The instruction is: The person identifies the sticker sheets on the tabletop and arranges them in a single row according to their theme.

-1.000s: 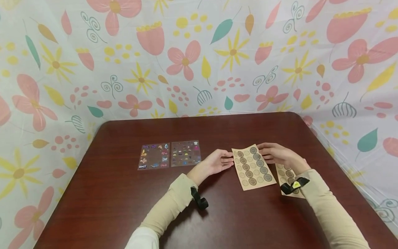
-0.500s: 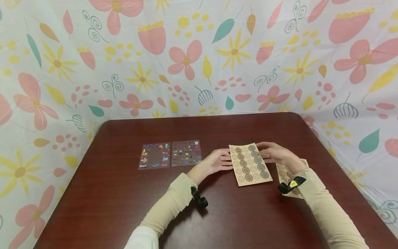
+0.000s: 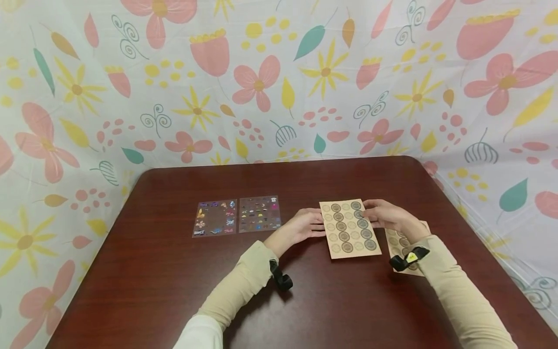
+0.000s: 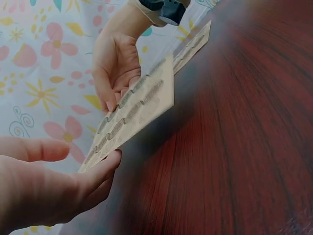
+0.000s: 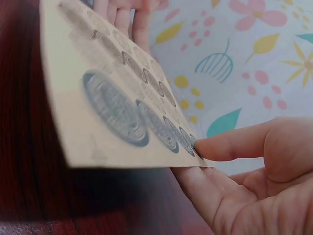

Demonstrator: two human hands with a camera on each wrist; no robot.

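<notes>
A tan sheet of round stickers (image 3: 350, 230), in columns of dark and pale circles, is held up over the table, tilted in both wrist views. My right hand (image 3: 389, 215) pinches its right edge, thumb (image 5: 234, 142) on the printed face and fingers beneath. At the left edge, my left hand (image 3: 302, 227) supports the sheet from below with extended fingers (image 4: 105, 174); its thumb (image 4: 39, 149) stands off the paper. A second tan sticker sheet (image 3: 394, 242) lies on the table, partly hidden under my right hand and wrist.
Two clear sheets with small colourful stickers, a left one (image 3: 214, 219) and a right one (image 3: 260, 214), lie side by side left of my hands. The dark red-brown table (image 3: 144, 286) has rounded far corners. A floral curtain (image 3: 261, 82) hangs behind it.
The held sheet has shifted slightly left and up and straightened a little. My right thumb has come onto its printed face. The left hand has hardly moved.
</notes>
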